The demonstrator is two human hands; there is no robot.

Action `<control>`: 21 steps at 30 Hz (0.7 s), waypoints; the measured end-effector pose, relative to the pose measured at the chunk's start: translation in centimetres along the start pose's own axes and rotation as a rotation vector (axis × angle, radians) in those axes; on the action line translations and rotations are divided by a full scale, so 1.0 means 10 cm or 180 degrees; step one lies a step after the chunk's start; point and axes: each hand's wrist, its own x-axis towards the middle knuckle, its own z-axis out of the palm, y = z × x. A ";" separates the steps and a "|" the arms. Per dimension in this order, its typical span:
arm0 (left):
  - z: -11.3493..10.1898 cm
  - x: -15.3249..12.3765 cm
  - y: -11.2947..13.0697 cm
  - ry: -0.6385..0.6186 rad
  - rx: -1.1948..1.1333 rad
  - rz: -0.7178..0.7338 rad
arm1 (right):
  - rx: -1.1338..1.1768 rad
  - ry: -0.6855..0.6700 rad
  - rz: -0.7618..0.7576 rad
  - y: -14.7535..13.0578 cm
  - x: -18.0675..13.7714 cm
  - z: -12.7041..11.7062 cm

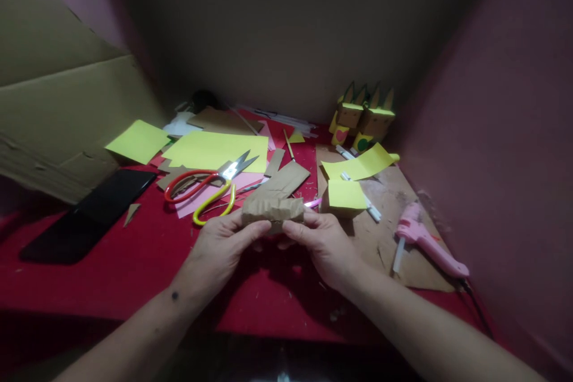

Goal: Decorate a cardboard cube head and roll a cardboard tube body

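Note:
Between my two hands is a small creased piece of brown cardboard, held above the red cloth near the table's front. My left hand grips its left end, thumb on the near side. My right hand pinches the right end the same way. The fingers underneath are partly hidden. Just beyond the left hand lie scissors with one red and one yellow handle, blades apart. A flat cardboard strip lies behind the held piece. A yellow-topped box stands beyond the right hand.
A pink glue gun rests on a cardboard sheet at right. At left lie a black phone-like slab and a large cardboard panel. Yellow paper lies behind the scissors. Small cardboard figures stand at the back right.

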 end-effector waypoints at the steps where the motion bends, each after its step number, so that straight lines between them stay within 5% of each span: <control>1: -0.02 0.00 0.00 0.0004 0.0025 0.0030 | -0.0213 0.0028 -0.0105 -0.01 0.00 -0.01; 5: -0.07 -0.02 -0.01 0.0155 0.0156 0.0259 | -0.0474 0.0148 -0.0453 -0.02 -0.01 0.01; 9: -0.08 -0.08 0.00 0.0213 0.0100 0.0392 | 0.0259 -0.0071 -0.0015 -0.01 -0.02 0.07; 21: -0.05 -0.04 0.04 0.0113 -0.0106 0.0035 | 0.0628 -0.0235 -0.0087 -0.04 0.00 0.08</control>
